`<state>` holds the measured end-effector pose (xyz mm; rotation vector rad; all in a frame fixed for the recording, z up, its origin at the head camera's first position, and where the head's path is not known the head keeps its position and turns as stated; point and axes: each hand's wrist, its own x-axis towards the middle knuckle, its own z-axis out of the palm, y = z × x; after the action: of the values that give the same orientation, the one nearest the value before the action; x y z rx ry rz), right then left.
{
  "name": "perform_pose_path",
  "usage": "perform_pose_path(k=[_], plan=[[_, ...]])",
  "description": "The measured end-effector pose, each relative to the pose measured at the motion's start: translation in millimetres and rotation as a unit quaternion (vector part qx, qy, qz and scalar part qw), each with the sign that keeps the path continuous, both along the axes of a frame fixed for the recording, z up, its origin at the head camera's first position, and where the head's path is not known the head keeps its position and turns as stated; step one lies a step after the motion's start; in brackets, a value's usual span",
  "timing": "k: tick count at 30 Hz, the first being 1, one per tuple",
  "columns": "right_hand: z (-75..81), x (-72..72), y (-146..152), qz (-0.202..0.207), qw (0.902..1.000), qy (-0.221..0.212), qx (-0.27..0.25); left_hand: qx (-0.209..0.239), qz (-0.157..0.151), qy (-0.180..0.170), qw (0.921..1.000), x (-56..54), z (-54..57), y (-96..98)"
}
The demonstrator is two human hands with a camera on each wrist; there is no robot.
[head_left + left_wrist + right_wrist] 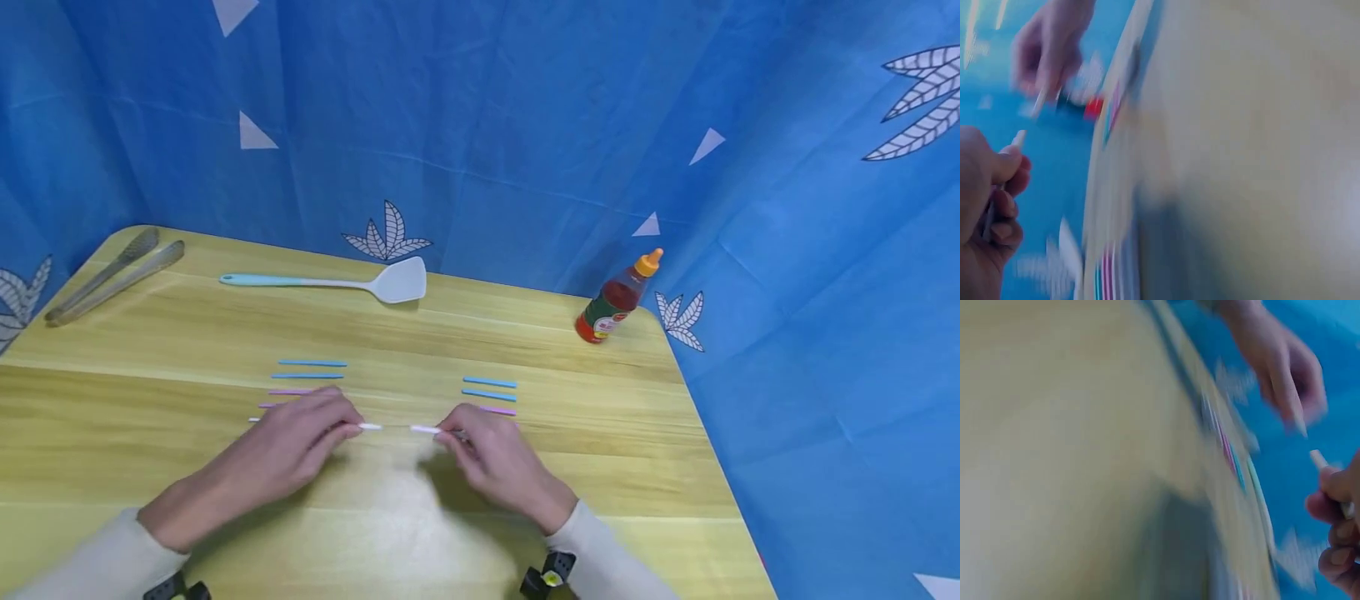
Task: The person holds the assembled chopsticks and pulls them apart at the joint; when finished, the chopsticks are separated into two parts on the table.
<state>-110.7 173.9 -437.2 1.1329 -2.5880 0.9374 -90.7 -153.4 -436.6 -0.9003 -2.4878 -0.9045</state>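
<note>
My left hand pinches a thin white stick between thumb and fingertips, its end pointing right. Facing it, my right hand pinches another white stick whose end points left. A short gap parts the two tips, and both hands are raised over the table. Beyond the left hand lie blue sticks, pink sticks and the end of a white one, partly covered by that hand. Past the right hand are more blue sticks and a pink stick. Both wrist views are blurred.
Metal tongs lie at the table's far left. A spatula with a white head and mint handle rests along the back edge. A red sauce bottle with an orange cap stands at the back right. Blue patterned cloth hangs behind.
</note>
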Motion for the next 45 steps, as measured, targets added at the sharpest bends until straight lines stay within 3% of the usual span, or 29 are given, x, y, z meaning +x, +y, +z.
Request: perform_pose_path(k=[3,5,10,16,20,27,35,45], plan=[[-2.0,-1.1,37.6,-0.092,0.9951,-0.019,-0.031,0.013,0.072,-0.037,0.9967,-1.2,6.5,-32.2],[-4.6,0.5,61.0,-0.13,0.9889,-0.053,-0.05,0.01,0.102,-0.063,0.9928,-0.5,9.0,-53.2],[-13.8,5.1,83.3,-0.105,0.9888,-0.092,-0.052,-0.023,0.085,-0.094,0.9917,2.3,2.6,-77.3],[-22.0,15.5,78.0,-0.068,0.9935,-0.07,-0.058,-0.072,0.066,-0.085,0.9916,11.3,-14.5,-77.4],[-26.5,24.7,73.5,-0.059,0.9955,-0.063,-0.039,-0.081,0.058,-0.087,0.9912,19.1,-24.2,-76.1],[-35.7,37.2,68.6,-0.046,0.9976,-0.05,-0.012,-0.1,0.05,-0.042,0.9928,32.7,-35.7,-74.4],[-40.1,42.4,63.4,-0.047,0.9983,-0.028,0.019,-0.119,0.05,-0.006,0.9917,31.1,-45.8,-71.0],[-43.9,42.4,60.9,-0.072,0.9955,0.01,0.061,-0.118,0.051,-0.001,0.9918,28.7,-46.2,-63.8]])
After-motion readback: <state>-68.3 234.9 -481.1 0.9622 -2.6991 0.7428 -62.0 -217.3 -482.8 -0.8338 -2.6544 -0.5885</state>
